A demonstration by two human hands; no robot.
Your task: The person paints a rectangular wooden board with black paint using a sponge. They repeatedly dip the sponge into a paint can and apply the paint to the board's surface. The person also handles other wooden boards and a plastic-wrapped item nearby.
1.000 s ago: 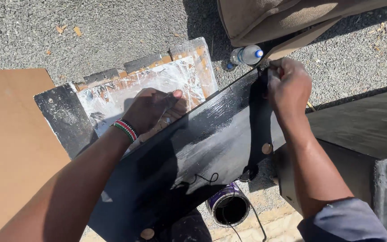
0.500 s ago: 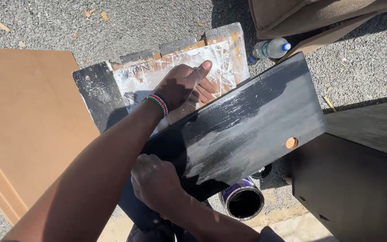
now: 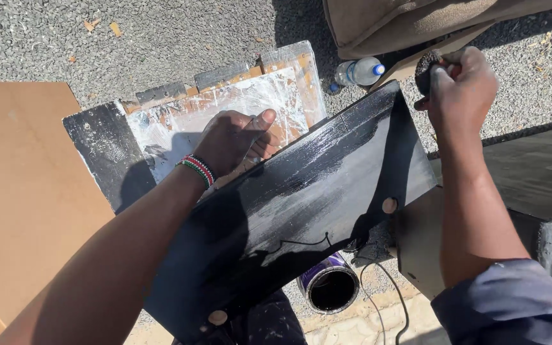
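Note:
A long board painted black (image 3: 301, 204) runs tilted from bottom left to upper right, its paint wet and streaked grey. My left hand (image 3: 234, 142) grips its far edge, a beaded band on the wrist. My right hand (image 3: 461, 83) is closed on a dark, paint-soaked sponge-like pad (image 3: 425, 69) just past the board's upper right corner. Two round wooden plugs (image 3: 389, 205) show on the board's near edge.
An open paint tin (image 3: 329, 289) with black paint stands on the gravel below the board. A paint-smeared white and black panel (image 3: 161, 128) lies behind it, a brown sheet (image 3: 20, 191) at left, a plastic bottle (image 3: 359, 70) at top, dark painted boards (image 3: 544, 179) at right.
My right hand has swung from the board's lower left end up to its upper right corner, now holding the pad. My left hand stays on the far edge.

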